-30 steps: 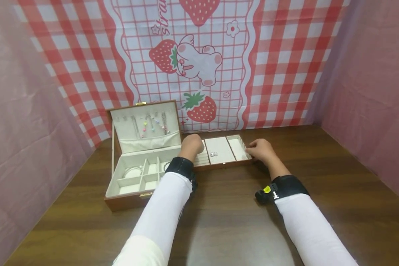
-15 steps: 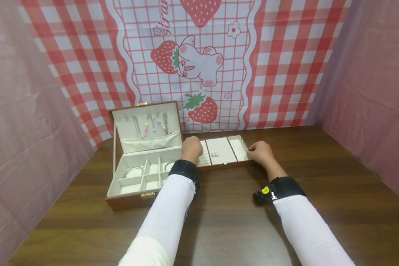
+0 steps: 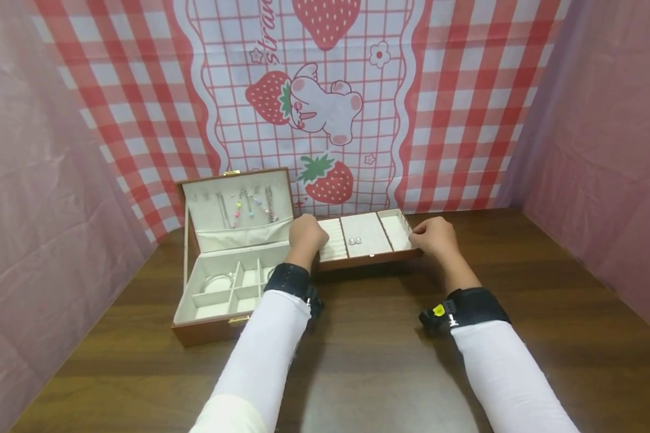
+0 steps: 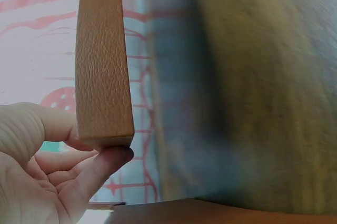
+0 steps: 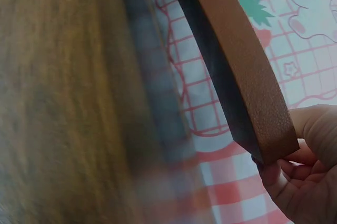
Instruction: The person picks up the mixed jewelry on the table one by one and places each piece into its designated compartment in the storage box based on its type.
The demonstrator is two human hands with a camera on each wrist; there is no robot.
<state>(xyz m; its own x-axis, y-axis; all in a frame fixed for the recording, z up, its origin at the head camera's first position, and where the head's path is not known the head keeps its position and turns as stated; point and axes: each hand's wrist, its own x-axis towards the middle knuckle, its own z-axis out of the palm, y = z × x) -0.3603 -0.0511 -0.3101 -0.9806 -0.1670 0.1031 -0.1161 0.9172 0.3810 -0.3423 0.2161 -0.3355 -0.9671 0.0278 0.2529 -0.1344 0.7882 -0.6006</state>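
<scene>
Between my two hands a shallow brown jewelry tray (image 3: 368,236) is held up off the table, cream-lined with ring rolls at the left, a flat middle and a narrow slot at the right. Two round silvery earrings (image 3: 354,240) lie in its middle section. My left hand (image 3: 306,236) grips the tray's left end; the left wrist view has thumb and fingers pinching its brown leather-look side (image 4: 102,66). At the other end my right hand (image 3: 436,237) pinches the corner, with the tray's dark underside (image 5: 210,66) showing in the right wrist view.
Left of the tray stands an open jewelry box (image 3: 211,328) with divided compartments and a bracelet (image 3: 216,281) inside. Necklaces (image 3: 249,204) hang in its raised lid. A gingham strawberry cloth (image 3: 325,120) hangs behind the wooden table (image 3: 368,337), with pink curtains at both sides.
Both hands have raised the tray from the table, and it has shifted slightly to the right. The jewelry box has stayed in place.
</scene>
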